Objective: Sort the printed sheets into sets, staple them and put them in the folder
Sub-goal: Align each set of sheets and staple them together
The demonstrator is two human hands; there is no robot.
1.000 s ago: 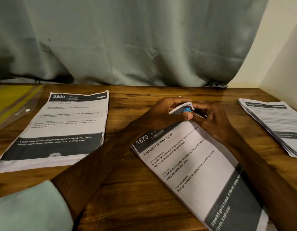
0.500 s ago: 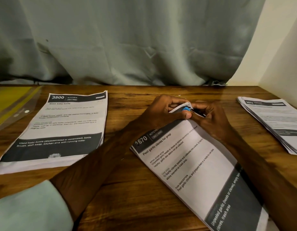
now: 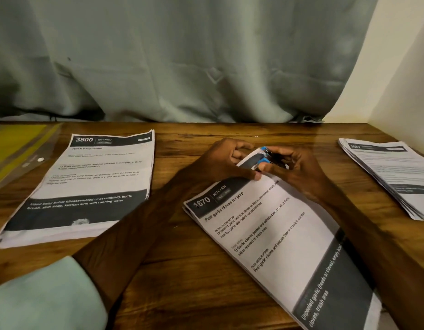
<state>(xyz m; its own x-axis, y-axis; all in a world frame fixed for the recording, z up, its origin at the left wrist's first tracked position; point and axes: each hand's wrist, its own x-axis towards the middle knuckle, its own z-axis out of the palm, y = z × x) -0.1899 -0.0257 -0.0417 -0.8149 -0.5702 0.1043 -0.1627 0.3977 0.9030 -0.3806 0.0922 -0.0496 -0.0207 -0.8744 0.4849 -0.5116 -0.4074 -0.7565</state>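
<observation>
At the lower left of the frame a pale green sleeve (image 3: 34, 294) covers the left arm, which reaches up across the wooden table (image 3: 182, 277). Right of centre the 1670 set (image 3: 277, 234), headed "Peel garlic cloves for prep", lies slanted on the table, its foot running off the bottom edge, with the right forearm crossing in front of its right side. Its top corner is lifted off the wood. The left hand (image 3: 220, 163) pinches that corner, thumb pressed on the printed face and fingers curled behind it. The right hand (image 3: 299, 170) meets it from the right, fingers wrapped round a small blue and black stapler (image 3: 264, 160) whose blue tips sit above and below the raised corner; whether they are squeezed together cannot be told. Left of centre the 3800 set (image 3: 91, 182) lies flat, well apart from the hands. At the right edge a fanned loose stack (image 3: 392, 177) rests on the table. At the upper left lies the yellow folder (image 3: 15, 148), under a clear cover. Behind the table hang a grey-green curtain (image 3: 182, 55) and a cream wall (image 3: 396, 67).
</observation>
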